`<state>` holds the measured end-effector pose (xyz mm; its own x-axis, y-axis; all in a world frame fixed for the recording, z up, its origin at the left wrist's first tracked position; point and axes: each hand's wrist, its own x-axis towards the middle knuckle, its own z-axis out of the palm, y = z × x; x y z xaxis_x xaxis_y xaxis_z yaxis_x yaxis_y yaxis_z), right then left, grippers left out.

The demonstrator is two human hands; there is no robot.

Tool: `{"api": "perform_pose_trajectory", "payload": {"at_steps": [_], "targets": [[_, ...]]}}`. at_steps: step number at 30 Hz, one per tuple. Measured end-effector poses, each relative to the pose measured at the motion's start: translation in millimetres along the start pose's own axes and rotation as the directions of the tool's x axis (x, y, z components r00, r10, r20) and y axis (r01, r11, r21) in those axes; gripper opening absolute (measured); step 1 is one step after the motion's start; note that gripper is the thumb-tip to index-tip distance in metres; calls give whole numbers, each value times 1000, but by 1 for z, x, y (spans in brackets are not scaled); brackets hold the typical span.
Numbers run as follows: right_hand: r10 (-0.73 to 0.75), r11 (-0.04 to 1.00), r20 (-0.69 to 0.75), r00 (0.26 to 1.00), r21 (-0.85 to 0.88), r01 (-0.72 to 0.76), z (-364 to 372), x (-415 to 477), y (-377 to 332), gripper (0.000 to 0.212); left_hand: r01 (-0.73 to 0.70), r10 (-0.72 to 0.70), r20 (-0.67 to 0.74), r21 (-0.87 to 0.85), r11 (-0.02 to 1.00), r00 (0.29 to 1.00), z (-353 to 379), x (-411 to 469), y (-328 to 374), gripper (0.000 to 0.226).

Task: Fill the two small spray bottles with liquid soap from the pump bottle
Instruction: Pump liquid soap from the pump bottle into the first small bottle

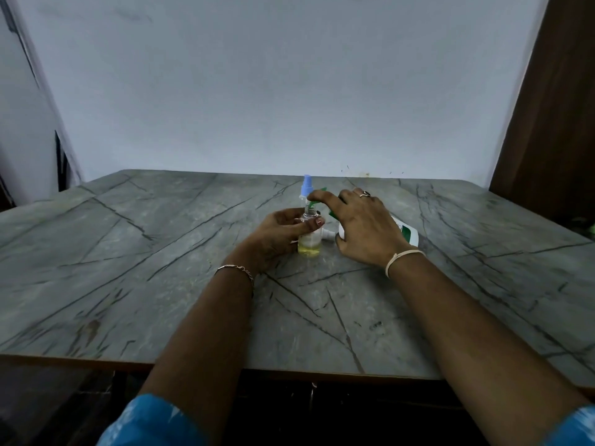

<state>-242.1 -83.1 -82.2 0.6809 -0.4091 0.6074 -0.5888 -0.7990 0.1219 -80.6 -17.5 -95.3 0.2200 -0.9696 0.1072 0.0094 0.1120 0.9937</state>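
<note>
A small clear spray bottle stands on the table with yellow liquid in its lower part and no cap on its neck. My left hand grips it around the upper body. My right hand holds the white pump bottle, tilted with its green pump head over the open neck. Its index finger rests on the pump top. A second small spray bottle with a blue cap stands just behind, mostly hidden. A white sprayer part lies beside the held bottle.
The grey marble-patterned table spreads wide around my hands. A pale wall rises behind it and a dark wooden panel stands at the right. The table's front edge runs close to me.
</note>
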Motion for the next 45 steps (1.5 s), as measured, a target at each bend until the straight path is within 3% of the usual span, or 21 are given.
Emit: {"api": "perform_pose_trajectory", "payload": {"at_steps": [7,19,45], "targets": [[22,999,-8,1000,25,-22,3,5,-3,73,17,-17,7,7,1000,1000,-3,2,-1,47],[32,999,-1,999,44,-32,2,5,-3,72,8,-8,17,-22,1000,1000,0,-1,1,35],[20,1000,19,1000,21,-20,0,1,1,75,2,-2,6,-10,1000,1000,-1,2,-2,33]]}}
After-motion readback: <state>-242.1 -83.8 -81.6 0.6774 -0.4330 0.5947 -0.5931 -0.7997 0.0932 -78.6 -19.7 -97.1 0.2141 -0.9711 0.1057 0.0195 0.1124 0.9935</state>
